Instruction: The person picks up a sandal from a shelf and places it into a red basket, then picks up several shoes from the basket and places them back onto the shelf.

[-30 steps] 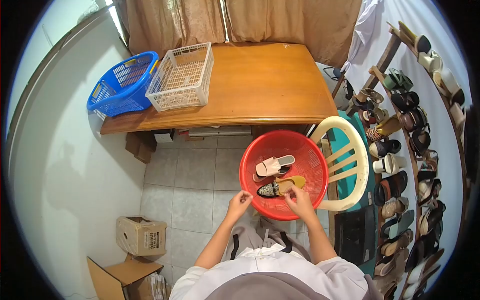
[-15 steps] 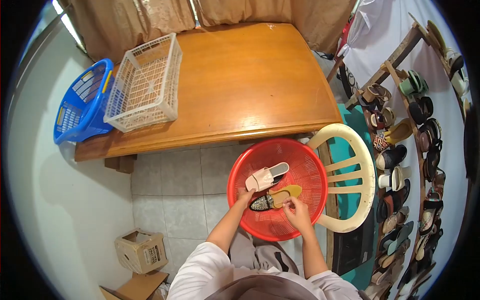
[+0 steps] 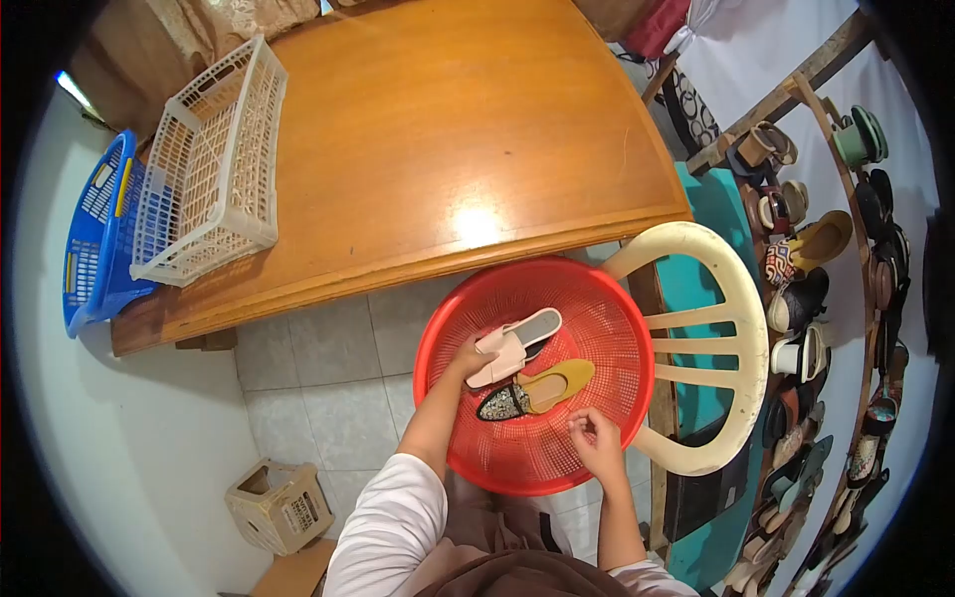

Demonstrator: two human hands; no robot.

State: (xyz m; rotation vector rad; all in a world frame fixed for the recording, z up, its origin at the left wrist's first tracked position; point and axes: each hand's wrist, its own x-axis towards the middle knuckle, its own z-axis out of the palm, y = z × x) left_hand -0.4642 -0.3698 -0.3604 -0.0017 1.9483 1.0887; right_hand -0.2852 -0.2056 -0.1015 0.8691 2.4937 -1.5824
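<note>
In the head view, my left hand [image 3: 470, 358] is closed on the toe end of a pale pink slide sandal [image 3: 505, 356] inside a red plastic basket [image 3: 426, 383]. Part of a dark shoe shows beneath that sandal. Just below lies a mustard-yellow flat shoe [image 3: 559, 383] with a glittery, black-edged pointed toe. My right hand [image 3: 595, 440] hovers over the basket's right side, apart from the yellow shoe. Its fingers are loosely bent with a gap to the thumb, and nothing shows between them.
Behind the basket stands a wooden table [image 3: 418, 129] bearing a white crate [image 3: 214, 159] and a blue basket [image 3: 90, 249]. A cream plastic chair [image 3: 741, 348] adjoins the red basket. Shoe racks [image 3: 846, 189] line the right side. A cardboard box [image 3: 281, 505] sits on the floor.
My right hand has let go of the yellow shoe and drawn back toward me. The left hand's grip now reaches further over the pink sandal. The whole view has shifted.
</note>
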